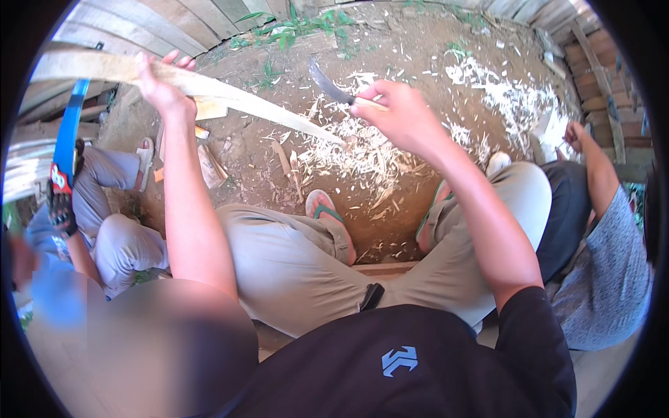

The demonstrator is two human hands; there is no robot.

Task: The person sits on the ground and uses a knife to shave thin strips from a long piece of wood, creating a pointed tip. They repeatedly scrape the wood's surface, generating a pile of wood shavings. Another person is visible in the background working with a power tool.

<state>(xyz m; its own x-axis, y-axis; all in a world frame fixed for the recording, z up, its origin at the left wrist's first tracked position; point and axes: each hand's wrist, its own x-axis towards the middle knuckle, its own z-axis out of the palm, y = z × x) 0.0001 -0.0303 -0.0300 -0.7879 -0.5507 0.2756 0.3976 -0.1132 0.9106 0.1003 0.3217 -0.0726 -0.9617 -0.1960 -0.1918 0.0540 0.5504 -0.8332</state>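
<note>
A long, pale strip of wood [244, 104], broad at the far left and tapering to a point, slants across in front of me. My left hand [166, 87] grips it toward its broad end, with the thumb on the near side and the fingertips showing beyond the far edge. In my right hand [401, 115] is a knife [327, 85] with a dark curved blade and a light handle. The blade points up and to the left, apart from the wood. The narrow tip of the strip lies over the shavings, left of my right hand.
Wood shavings [362, 150] litter the dirt floor [258, 167]. At left, a co-worker's gloved hand [63, 212] holds a blue-bladed tool [70, 129] with a red handle. Another person's hand [575, 136] is at right. Wooden planks [157, 24] wall the far side; offcuts [210, 167] lie near my left forearm.
</note>
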